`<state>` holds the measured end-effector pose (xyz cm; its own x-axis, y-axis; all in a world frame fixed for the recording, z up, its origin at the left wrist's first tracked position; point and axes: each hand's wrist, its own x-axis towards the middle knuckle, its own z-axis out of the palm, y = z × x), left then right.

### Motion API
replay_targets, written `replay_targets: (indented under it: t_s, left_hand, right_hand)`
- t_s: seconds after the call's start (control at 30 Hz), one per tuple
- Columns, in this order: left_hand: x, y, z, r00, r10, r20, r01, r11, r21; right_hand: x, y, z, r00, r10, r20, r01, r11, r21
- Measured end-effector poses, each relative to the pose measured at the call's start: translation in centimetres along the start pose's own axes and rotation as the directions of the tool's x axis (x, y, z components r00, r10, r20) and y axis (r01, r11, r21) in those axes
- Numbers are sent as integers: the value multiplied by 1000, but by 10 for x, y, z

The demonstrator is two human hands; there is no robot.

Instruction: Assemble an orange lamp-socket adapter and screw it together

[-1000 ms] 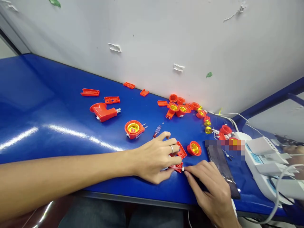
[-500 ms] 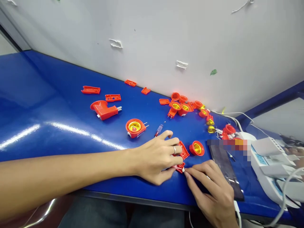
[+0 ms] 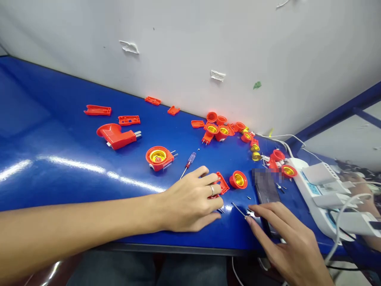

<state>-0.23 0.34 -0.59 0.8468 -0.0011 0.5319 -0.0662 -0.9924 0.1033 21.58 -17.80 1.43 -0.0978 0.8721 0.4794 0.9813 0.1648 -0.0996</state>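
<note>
My left hand [image 3: 195,200] is bent over a red plastic housing half [image 3: 222,183], fingers curled on its near side and partly hiding it. Thin dark metal pieces [image 3: 220,210] show beneath that hand's fingertips. My right hand [image 3: 287,234] is closed in a pinch on a small metal part with a white wire [image 3: 239,209], whose free end points toward my left hand. Just beyond the hands sits a red lamp socket cup [image 3: 238,180] with a gold threaded liner. A screwdriver [image 3: 188,164] with a clear purplish handle lies past my left hand.
A socket with plug pins [image 3: 158,158] and a red plug-in lamp holder [image 3: 117,136] lie left. Red shells [image 3: 98,110] and a cluster of sockets [image 3: 222,131] line the wall. A dark flat case [image 3: 266,186] and a white power strip [image 3: 320,206] are right.
My right hand has moved right, away from my left hand, with the wired part in its pinch. The small red piece between the hands no longer shows. The view has shifted right.
</note>
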Motion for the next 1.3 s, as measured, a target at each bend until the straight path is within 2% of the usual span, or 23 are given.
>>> replay_targets:
  t_s: [0.2,0.4,0.5,0.6,0.7,0.8,0.87,0.93,0.97,1.0,1.07,1.17,1.23,1.27,1.3]
  left_hand:
    - [1,-7,-7,999,42,30,-40,996,-78]
    - [5,-14,-16,986,91,139,-58,973,-224]
    - [7,-15,-20,983,110,148,-68,962,-264]
    - [9,-15,-22,988,119,103,-85,954,-288]
    - [11,-13,-23,996,90,15,-83,962,-259]
    - [13,-6,-22,994,20,-103,-42,974,-223]
    - [15,2,-23,988,-70,-137,22,945,-326]
    - [18,11,-26,981,-194,-34,145,828,-542]
    - [19,15,-28,966,-247,81,240,728,-642]
    - [20,20,-30,937,-282,208,343,619,-706]
    - [20,27,-33,848,-289,445,529,400,-748]
    - [17,35,-34,727,-227,648,684,152,-714]
    - [13,38,-32,694,-209,689,714,76,-696]
    - [11,38,-30,703,-222,676,704,81,-705]
    - [9,38,-28,731,-243,638,675,120,-728]
  right_hand:
    - [-23,-1,0,998,39,47,-38,999,-32]
    - [-25,-11,7,998,-52,-34,48,991,-123]
    - [-23,-14,11,998,-56,-41,48,983,-178]
    - [-22,-14,16,995,-74,-67,58,975,-214]
    - [-19,-13,18,992,-95,-81,79,981,-179]
    - [-17,-16,13,989,-109,-97,96,987,-129]
    - [-18,-22,7,985,-136,-102,125,986,-108]
    - [-20,-28,1,976,-197,-96,184,974,-130]
    - [-20,-32,-1,968,-234,-91,218,963,-158]
    - [-20,-35,-3,959,-268,-90,247,950,-191]
    - [-16,-41,-6,938,-333,-93,305,923,-234]
    - [-9,-47,-7,914,-392,-101,364,905,-222]
    - [-7,-51,-6,915,-383,-130,356,915,-192]
    - [-7,-53,-4,930,-323,-178,292,939,-181]
    - [-8,-56,-3,948,-223,-228,191,970,-154]
